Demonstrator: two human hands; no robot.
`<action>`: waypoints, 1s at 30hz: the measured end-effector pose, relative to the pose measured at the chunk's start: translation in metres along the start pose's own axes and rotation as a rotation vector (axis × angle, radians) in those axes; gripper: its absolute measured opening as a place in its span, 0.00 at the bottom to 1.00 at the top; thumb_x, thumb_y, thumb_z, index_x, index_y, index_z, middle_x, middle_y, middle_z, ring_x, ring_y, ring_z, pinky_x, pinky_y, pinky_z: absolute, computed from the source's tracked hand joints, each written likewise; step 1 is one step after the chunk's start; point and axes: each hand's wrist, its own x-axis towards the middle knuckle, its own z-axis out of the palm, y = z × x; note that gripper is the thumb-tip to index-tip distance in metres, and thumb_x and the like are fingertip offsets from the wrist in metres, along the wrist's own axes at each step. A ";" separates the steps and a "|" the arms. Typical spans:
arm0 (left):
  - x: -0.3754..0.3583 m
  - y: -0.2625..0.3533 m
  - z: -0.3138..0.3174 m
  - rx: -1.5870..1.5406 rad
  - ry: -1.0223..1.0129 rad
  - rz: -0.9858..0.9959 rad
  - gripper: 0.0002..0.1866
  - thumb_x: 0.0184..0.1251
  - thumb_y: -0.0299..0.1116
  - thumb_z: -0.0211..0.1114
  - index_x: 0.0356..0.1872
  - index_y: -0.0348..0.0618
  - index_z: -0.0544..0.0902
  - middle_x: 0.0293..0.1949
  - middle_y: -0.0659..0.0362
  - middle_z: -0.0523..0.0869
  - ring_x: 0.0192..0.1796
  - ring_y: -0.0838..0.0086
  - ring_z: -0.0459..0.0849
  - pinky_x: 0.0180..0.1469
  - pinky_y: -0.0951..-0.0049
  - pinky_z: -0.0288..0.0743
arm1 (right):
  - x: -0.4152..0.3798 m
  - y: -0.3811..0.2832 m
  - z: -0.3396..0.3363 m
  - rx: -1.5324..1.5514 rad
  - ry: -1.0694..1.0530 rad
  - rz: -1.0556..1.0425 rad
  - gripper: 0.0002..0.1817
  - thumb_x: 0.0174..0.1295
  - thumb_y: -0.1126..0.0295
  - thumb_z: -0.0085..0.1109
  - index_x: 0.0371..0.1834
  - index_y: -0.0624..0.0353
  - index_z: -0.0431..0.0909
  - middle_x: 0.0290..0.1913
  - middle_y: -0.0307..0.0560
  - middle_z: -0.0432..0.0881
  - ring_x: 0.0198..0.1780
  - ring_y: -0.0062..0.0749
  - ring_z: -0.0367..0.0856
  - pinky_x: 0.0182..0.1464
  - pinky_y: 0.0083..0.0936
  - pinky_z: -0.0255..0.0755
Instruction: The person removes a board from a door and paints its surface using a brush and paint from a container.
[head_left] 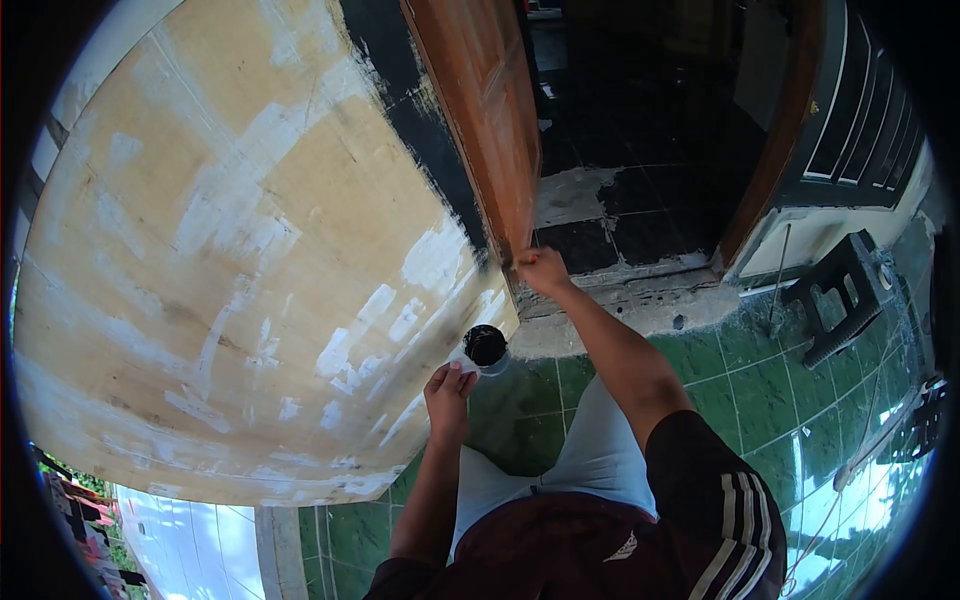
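Note:
My left hand [450, 392] is closed on the rim of a small, clear-looking tub of black paint [486, 345], held beside the lower corner of the wall. My right hand [543, 270] reaches to the foot of the brown wooden door frame [490, 120]. Its fingers are closed round what looks like a paintbrush with an orange-red handle [531, 258]; the bristle end is blurred and mostly hidden. A band of black paint [425, 125] runs along the wall edge next to the frame. Patches of white filler cover the beige wall [230, 250].
Below the doorway is a rough concrete sill [620, 310]. Green tiles [740, 400] cover the floor where I stand. A dark plastic stool [845, 295] lies on its side at the right, near a thin upright rod [780, 270]. A cable [845, 475] trails at the lower right.

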 end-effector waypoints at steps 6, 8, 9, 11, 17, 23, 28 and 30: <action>0.003 0.003 0.001 -0.006 0.009 0.005 0.14 0.77 0.34 0.60 0.50 0.30 0.79 0.47 0.51 0.86 0.50 0.67 0.87 0.60 0.67 0.81 | 0.052 -0.154 -0.106 0.474 0.219 -0.208 0.10 0.61 0.66 0.64 0.44 0.53 0.88 0.39 0.53 0.89 0.44 0.44 0.89 0.47 0.35 0.79; 0.004 0.006 0.006 -0.022 0.001 0.010 0.14 0.76 0.34 0.60 0.50 0.30 0.79 0.47 0.51 0.86 0.50 0.67 0.87 0.60 0.67 0.81 | 0.061 -0.205 -0.152 0.961 0.148 -0.238 0.06 0.64 0.73 0.65 0.42 0.60 0.87 0.37 0.46 0.88 0.42 0.27 0.87 0.46 0.23 0.81; 0.005 0.008 0.009 -0.026 0.001 0.014 0.14 0.76 0.33 0.60 0.50 0.30 0.79 0.47 0.51 0.86 0.50 0.67 0.87 0.59 0.67 0.81 | 0.058 -0.226 -0.174 1.134 0.172 -0.325 0.07 0.65 0.73 0.65 0.43 0.62 0.87 0.38 0.46 0.88 0.42 0.27 0.87 0.46 0.22 0.81; 0.007 0.011 0.014 -0.036 -0.008 0.025 0.14 0.76 0.33 0.60 0.50 0.30 0.79 0.46 0.51 0.87 0.49 0.67 0.87 0.59 0.67 0.81 | 0.054 -0.255 -0.203 1.480 0.215 -0.503 0.08 0.67 0.73 0.65 0.45 0.64 0.86 0.40 0.46 0.88 0.41 0.27 0.87 0.47 0.20 0.82; 0.000 0.024 0.027 -0.042 -0.013 0.064 0.13 0.75 0.35 0.62 0.45 0.32 0.82 0.41 0.54 0.87 0.45 0.70 0.87 0.56 0.68 0.82 | 0.048 -0.178 -0.110 0.949 0.159 -0.523 0.10 0.67 0.70 0.65 0.49 0.61 0.86 0.42 0.46 0.88 0.42 0.29 0.88 0.47 0.21 0.81; -0.006 0.038 0.022 -0.028 -0.026 0.079 0.11 0.76 0.32 0.59 0.46 0.32 0.81 0.43 0.51 0.87 0.45 0.67 0.88 0.55 0.67 0.83 | 0.027 -0.141 -0.117 0.124 0.103 -0.412 0.13 0.63 0.60 0.66 0.36 0.61 0.86 0.27 0.52 0.85 0.32 0.38 0.86 0.42 0.31 0.78; -0.010 0.036 0.024 -0.067 -0.025 0.096 0.12 0.75 0.34 0.62 0.44 0.32 0.82 0.41 0.53 0.87 0.45 0.68 0.87 0.55 0.67 0.83 | 0.080 -0.228 -0.179 0.384 0.069 -0.391 0.17 0.65 0.57 0.64 0.31 0.61 0.87 0.26 0.49 0.86 0.31 0.31 0.86 0.37 0.31 0.77; -0.012 0.034 0.022 -0.077 -0.018 0.098 0.12 0.75 0.34 0.62 0.44 0.32 0.82 0.41 0.53 0.87 0.45 0.68 0.87 0.55 0.67 0.83 | 0.097 -0.259 -0.201 0.667 0.149 -0.442 0.13 0.67 0.62 0.63 0.39 0.62 0.88 0.31 0.48 0.88 0.35 0.26 0.87 0.39 0.25 0.78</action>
